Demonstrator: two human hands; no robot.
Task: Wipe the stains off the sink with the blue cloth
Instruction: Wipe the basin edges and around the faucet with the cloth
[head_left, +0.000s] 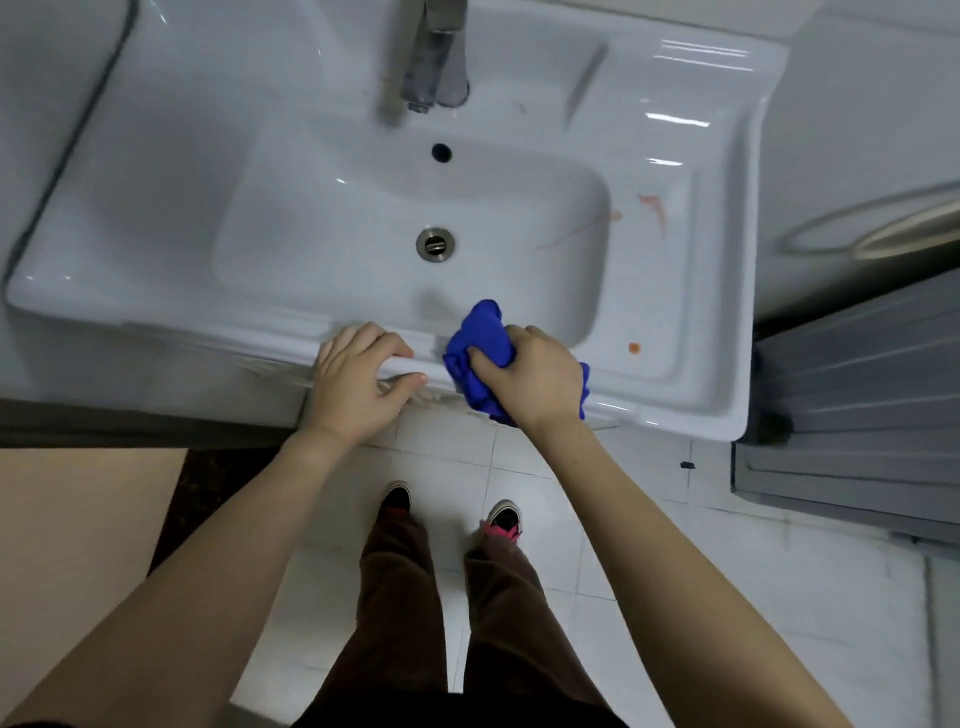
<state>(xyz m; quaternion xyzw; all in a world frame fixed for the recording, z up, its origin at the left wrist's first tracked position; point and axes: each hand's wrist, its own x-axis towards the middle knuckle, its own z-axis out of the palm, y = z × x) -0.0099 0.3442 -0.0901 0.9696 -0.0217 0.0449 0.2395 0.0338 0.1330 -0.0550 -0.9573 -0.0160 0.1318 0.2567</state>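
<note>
2 hands at 6 o'clock on the sink (156, 218) front rim: left hand (358, 374) fingers curled over the rim, gripping it; right hand (535, 374) fingers clench the bunched blue cloth (480, 332), touching the rim just beside. Orange stains (652, 205) on the ledge at 3 o'clock.

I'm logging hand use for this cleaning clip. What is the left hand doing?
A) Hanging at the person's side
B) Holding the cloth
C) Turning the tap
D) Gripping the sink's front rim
D: the left hand grips the front rim of the sink, fingers over the top and thumb underneath, while the right hand holds the cloth.
</note>
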